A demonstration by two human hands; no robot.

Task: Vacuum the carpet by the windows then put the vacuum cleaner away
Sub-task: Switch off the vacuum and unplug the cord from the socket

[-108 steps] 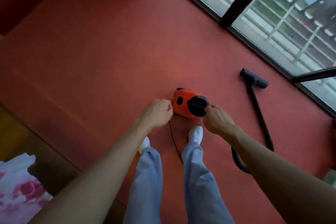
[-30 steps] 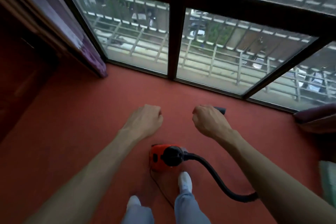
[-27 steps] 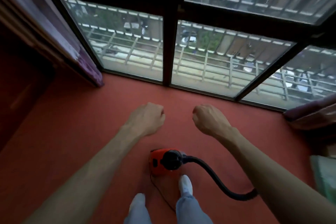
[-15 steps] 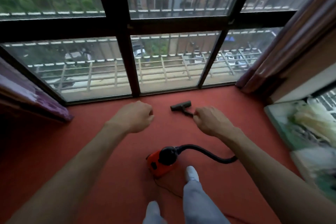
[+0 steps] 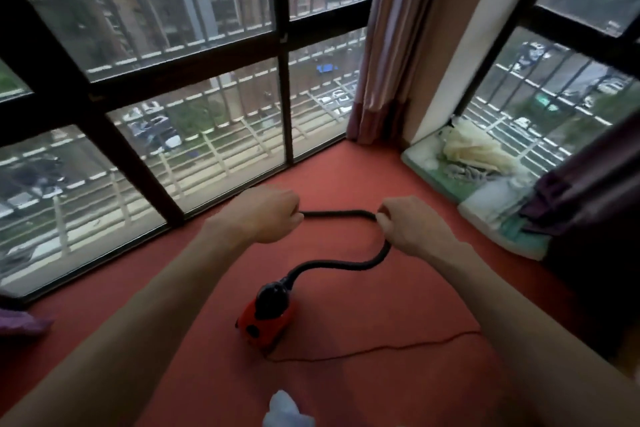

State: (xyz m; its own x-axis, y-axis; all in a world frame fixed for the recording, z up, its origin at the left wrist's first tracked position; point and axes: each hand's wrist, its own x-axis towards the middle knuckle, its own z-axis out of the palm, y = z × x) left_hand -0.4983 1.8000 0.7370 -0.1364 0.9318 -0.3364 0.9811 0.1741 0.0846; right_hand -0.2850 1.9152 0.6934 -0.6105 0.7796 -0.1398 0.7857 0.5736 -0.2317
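On red carpet (image 5: pixel 381 392): red vac (image 5: pixel 266 317), curved black hose (image 5: pixel 332 265); L hand (image 5: pixel 263 215), R hand (image 5: pixel 412 229) fisted, grip unclear.

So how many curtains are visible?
3: mauve curtain in the corner, dark purple curtain at right, purple curtain hem at lower left; more may be hidden.

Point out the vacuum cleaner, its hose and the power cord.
vacuum cleaner (image 5: pixel 268 321): head view, on the red body.
hose (image 5: pixel 332 266): head view, on the black curve leading off the body.
power cord (image 5: pixel 398 347): head view, on the thin dark line, mid-run, right of the body.
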